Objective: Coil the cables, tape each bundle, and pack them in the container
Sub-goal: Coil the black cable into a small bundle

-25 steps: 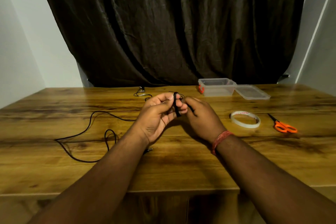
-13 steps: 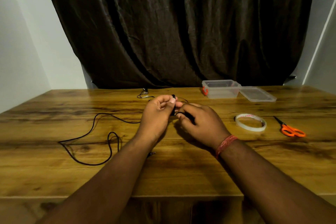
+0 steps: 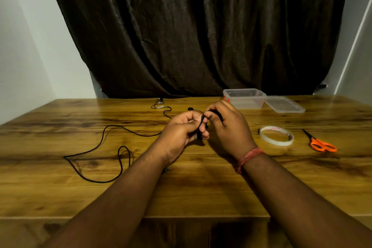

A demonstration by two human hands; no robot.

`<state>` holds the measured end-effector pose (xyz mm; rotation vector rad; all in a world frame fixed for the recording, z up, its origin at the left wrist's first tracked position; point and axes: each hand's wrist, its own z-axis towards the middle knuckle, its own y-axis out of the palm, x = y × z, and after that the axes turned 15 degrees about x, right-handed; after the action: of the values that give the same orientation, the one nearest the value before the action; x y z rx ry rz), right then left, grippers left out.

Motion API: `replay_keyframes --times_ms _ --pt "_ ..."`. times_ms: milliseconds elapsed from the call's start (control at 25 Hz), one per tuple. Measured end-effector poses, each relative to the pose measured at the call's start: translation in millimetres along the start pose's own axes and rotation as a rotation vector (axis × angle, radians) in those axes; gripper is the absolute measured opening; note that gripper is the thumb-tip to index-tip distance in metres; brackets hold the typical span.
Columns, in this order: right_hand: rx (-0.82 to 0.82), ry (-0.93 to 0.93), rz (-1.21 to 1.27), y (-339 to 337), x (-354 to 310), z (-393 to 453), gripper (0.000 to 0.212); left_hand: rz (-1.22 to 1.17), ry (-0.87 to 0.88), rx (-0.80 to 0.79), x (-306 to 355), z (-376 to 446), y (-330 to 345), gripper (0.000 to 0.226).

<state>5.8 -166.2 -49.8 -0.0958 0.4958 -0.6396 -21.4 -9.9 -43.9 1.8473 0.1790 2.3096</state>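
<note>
The black cable (image 3: pixel 104 147) is the thing being worked: one end is gathered into a small coil between the two hands above the middle of the desk (image 3: pixel 201 191), while the rest trails away to the left of the coil in loose loops lying flat on the wood. The left hand (image 3: pixel 181 133) curls round the little bundle and holds it, and the right hand (image 3: pixel 227 125) pinches the strand at the bundle's top. Compared with a second ago the right hand has swung up and over the coil, so another turn looks to have been laid on; I'd judge the coiling still early, with most of the length yet to come in. A second thin cable (image 3: pixel 161 105) lies beyond the coil, near the back edge. To the right of the coil sits the tape roll (image 3: pixel 276 135), then the orange scissors (image 3: pixel 320 143), well apart from the hands. The clear container (image 3: pixel 244 98) stands behind and right of the coil, its lid (image 3: pixel 283 104) just beside it. There is open wood in front of the coil for drawing in slack.
</note>
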Motion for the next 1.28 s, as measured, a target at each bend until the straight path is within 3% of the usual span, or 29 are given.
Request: replay_keyframes --times_ms 120,320,560,800,920,1280 --pt "-0.068 0.057 0.077 6 3 -2 0.023 -0.169 -0.028 -0.008 3 0 0 0.021" --pt "-0.270 0.047 0.008 8 2 -7 0.018 -0.416 -0.041 0.061 11 1 -1 0.019" --pt "-0.424 -0.066 -0.104 5 -8 -10 0.022 -0.376 0.065 0.223 10 5 0 0.016" --pt "-0.269 -0.121 -0.083 -4 -15 -7 0.014 0.096 0.168 0.297 -4 9 -3 0.015" --pt "-0.177 -0.133 -0.112 -6 -12 -4 0.018 0.311 0.199 0.218 -10 7 -1 0.015" --pt "-0.007 -0.022 -0.032 -2 -2 0 0.015 -0.048 0.004 -0.014 -2 2 0 0.021"
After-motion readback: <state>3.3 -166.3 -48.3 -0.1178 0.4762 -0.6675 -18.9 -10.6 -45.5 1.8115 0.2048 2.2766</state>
